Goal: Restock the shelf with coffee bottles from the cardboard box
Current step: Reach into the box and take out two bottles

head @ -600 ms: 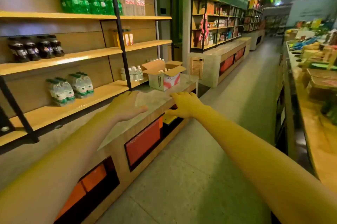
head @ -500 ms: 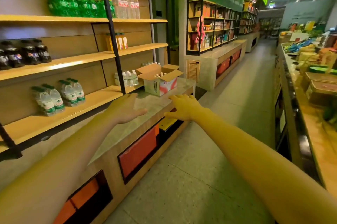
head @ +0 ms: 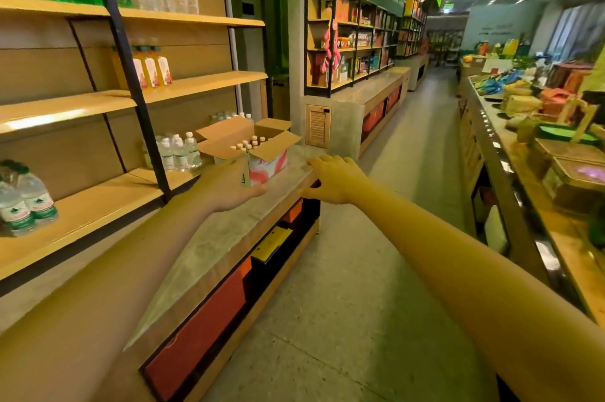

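An open cardboard box (head: 268,160) with red and white print stands on the grey counter (head: 229,231) ahead, flaps up. Several small white-capped coffee bottles (head: 249,143) show inside it. My left hand (head: 229,187) is stretched out in front of the box's near corner, fingers apart and holding nothing. My right hand (head: 334,179) reaches over the counter's right edge, just right of the box, fingers spread and empty. Wooden shelves (head: 98,205) run along the left wall behind the counter.
Water bottles (head: 178,152) stand on the low shelf behind the box, more (head: 24,198) at far left. Juice bottles (head: 150,65) sit on the middle shelf, green and clear bottles on the top one. A goods-covered counter (head: 523,146) lines the aisle's right side.
The view has moved closer to the box. Both hands have advanced toward it; the left hand now overlaps its near corner.
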`<act>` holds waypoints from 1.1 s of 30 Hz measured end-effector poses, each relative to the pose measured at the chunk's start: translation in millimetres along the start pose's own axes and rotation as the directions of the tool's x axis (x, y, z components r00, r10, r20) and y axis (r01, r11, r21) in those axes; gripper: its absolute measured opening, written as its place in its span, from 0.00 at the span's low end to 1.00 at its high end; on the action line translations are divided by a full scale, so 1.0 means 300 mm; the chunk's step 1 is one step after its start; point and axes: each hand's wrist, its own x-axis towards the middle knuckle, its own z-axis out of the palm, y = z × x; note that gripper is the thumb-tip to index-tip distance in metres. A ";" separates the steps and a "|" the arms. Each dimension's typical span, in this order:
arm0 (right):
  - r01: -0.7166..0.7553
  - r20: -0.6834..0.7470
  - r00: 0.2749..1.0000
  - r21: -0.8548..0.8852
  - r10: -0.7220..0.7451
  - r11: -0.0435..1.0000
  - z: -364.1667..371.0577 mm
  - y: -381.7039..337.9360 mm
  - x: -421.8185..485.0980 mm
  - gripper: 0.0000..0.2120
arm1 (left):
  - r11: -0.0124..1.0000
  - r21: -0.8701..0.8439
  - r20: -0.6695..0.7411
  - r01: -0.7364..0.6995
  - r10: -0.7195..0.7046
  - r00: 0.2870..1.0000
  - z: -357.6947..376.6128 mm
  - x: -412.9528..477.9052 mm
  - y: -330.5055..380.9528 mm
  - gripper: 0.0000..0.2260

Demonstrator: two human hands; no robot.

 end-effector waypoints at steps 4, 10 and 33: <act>-0.012 -0.012 1.000 -0.016 0.011 1.000 0.055 0.086 0.282 0.36 | 1.000 -0.012 -0.003 0.003 -0.003 1.000 0.046 0.304 -0.100 0.27; -0.060 -0.018 0.998 0.004 0.060 0.998 0.061 0.209 0.783 0.37 | 1.000 -0.013 -0.005 0.016 -0.016 1.000 0.037 0.799 -0.260 0.27; 0.284 0.071 0.957 -0.031 -0.282 0.958 0.244 0.756 2.317 0.35 | 0.924 0.052 -0.059 0.379 -0.375 0.925 0.295 2.179 -0.567 0.36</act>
